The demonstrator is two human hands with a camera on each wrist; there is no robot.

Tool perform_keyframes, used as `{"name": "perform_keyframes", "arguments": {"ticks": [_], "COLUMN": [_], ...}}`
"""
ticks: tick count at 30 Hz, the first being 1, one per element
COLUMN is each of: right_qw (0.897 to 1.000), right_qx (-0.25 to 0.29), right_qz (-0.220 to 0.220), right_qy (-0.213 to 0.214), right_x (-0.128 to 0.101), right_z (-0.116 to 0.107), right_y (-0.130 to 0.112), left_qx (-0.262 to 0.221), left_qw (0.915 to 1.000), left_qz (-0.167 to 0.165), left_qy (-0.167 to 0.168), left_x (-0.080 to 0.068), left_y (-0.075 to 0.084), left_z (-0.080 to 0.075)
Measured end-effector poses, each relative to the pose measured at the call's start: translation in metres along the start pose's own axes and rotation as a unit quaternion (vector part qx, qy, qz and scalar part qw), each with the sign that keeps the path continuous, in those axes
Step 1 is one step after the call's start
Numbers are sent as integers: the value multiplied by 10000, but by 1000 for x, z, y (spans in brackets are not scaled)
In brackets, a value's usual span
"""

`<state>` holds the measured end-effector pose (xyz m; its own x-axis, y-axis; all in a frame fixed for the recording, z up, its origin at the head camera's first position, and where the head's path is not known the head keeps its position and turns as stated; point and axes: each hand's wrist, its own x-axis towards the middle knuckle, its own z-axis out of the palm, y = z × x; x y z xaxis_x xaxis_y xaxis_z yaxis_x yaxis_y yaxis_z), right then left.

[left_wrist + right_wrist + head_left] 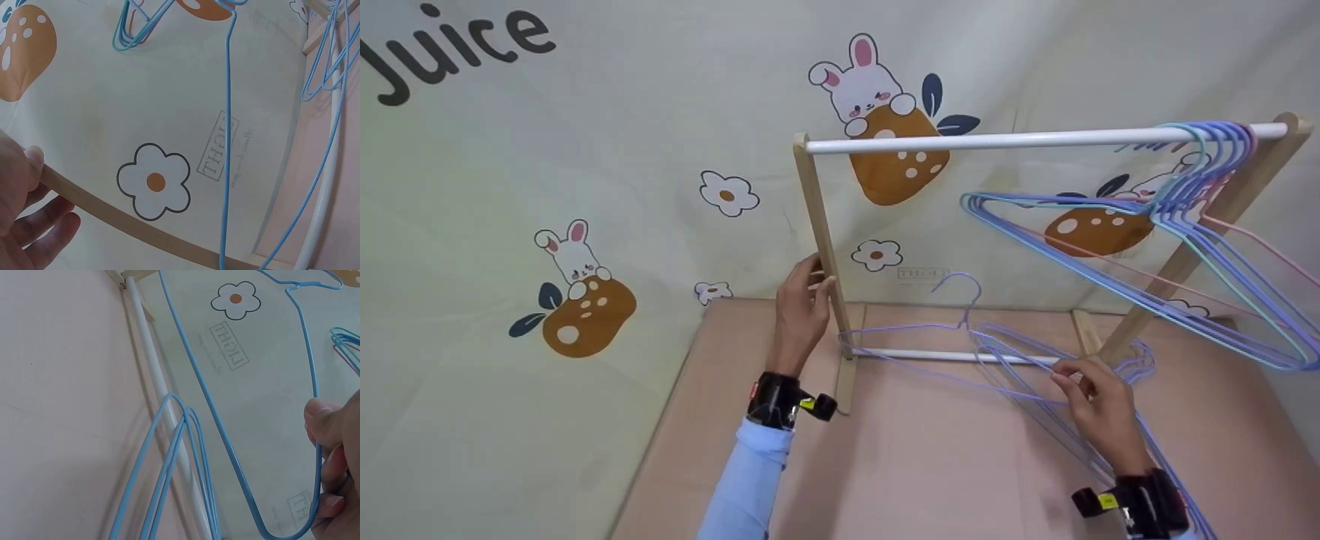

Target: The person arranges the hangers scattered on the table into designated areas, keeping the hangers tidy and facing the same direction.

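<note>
Our right hand pinched a wire hanger near one end, at the head view's lower right; its long axis ran leftward from that grip, hook up, below the upper white rail, while our left hand (the farther one) gripped the wooden post.

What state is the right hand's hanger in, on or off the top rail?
Off: the right hand grips the hanger, and its hook stands free, below the white top rail.
</note>
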<state>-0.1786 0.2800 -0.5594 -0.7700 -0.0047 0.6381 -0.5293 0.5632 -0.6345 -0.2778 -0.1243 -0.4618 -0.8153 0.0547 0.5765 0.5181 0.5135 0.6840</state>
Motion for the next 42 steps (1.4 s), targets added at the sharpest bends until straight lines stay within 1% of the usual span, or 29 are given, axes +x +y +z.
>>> {"name": "perform_keyframes", "arguments": {"ticks": [4,12,19,23,27,34,42], "right_qw": [9996,9993,9988,9980,9970,9954,9914], "right_qx": [-14,-104,-132,-166,-229,54,8], "right_qz": [-190,222,56,84,130,-184,-265], "right_qy": [184,270,472,611,734,941,1285], "right_x": [2,2,7,9,12,28,35], "right_z": [-4,-18,-24,-27,-29,-38,-45], "right_y": [3,4,-2,-4,-7,-39,-50], "left_qx": [35,84,-22,-58,-37,-37,-96], "left_qw": [10000,9999,9999,9998,9999,10000,9999], "left_qz": [16,-55,-126,-162,-130,-79,-87], "left_qy": [27,-33,-16,-27,4,38,57], "left_x": [-1,0,1,1,1,2,1], "left_y": [0,1,1,1,1,1,1], "left_z": [0,0,-1,-1,0,0,1]}}
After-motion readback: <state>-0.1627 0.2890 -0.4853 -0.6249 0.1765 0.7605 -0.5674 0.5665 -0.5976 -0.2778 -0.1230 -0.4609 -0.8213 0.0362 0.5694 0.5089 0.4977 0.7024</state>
